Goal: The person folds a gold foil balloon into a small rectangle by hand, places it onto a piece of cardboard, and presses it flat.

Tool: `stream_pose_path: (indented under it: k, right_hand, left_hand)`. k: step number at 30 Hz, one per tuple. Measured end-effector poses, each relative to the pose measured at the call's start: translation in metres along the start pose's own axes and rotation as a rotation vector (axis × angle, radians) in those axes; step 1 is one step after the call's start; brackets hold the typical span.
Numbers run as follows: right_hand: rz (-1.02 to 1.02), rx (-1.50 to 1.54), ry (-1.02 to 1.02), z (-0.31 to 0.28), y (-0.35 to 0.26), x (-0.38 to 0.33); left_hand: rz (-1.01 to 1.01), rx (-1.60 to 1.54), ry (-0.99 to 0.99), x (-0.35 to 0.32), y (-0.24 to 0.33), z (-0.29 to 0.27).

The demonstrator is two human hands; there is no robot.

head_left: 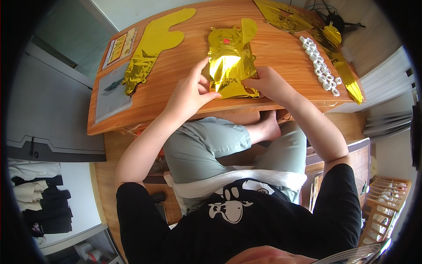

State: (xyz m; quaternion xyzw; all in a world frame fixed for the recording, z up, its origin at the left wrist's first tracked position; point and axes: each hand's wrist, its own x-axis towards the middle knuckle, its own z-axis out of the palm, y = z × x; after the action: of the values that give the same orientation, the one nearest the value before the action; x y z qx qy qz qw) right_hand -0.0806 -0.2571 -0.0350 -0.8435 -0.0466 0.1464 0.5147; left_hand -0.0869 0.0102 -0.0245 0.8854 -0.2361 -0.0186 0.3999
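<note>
A folded stack of shiny gold foil balloons (230,61) lies near the front edge of the wooden table (281,53). My left hand (191,90) pinches the stack's lower left corner between thumb and fingers. My right hand (268,82) presses on the lower right corner, fingertips on the foil. Both forearms come up from below, over my lap.
A flat yellow deflated balloon (154,42) lies at the left. Crumpled gold foil (285,15) sits at the back right, and a gold strip (347,75) runs along the right edge. A row of small white rings (320,66) lies beside it. Printed sheets (112,90) rest at the far left.
</note>
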Motion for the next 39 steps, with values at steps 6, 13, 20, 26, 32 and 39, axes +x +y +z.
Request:
stream_pose_path:
  k: [6, 13, 20, 26, 32, 39]
  right_hand:
    - [0.031, -0.004, 0.013, 0.005, -0.005, 0.000]
    - [0.055, -0.029, 0.041, 0.005, -0.013, -0.005]
    - [0.049, -0.059, 0.045, 0.005, -0.011, -0.006]
    - [-0.015, -0.048, 0.100, 0.011, 0.000, -0.003]
    - [-0.008, -0.093, 0.098, 0.011, -0.008, -0.006]
    - [-0.007, -0.090, 0.112, 0.011, -0.002, -0.004]
  left_hand:
    - [0.073, -0.020, 0.115, -0.005, -0.009, 0.006]
    - [0.360, 0.470, 0.312, -0.030, -0.016, 0.014]
    - [0.026, 0.093, 0.175, -0.026, -0.026, 0.004]
    - [-0.020, 0.189, 0.115, -0.020, -0.032, 0.007]
    - [-0.048, 0.250, 0.086, -0.021, -0.026, 0.005]
    - [-0.111, 0.335, 0.028, -0.018, -0.010, -0.004]
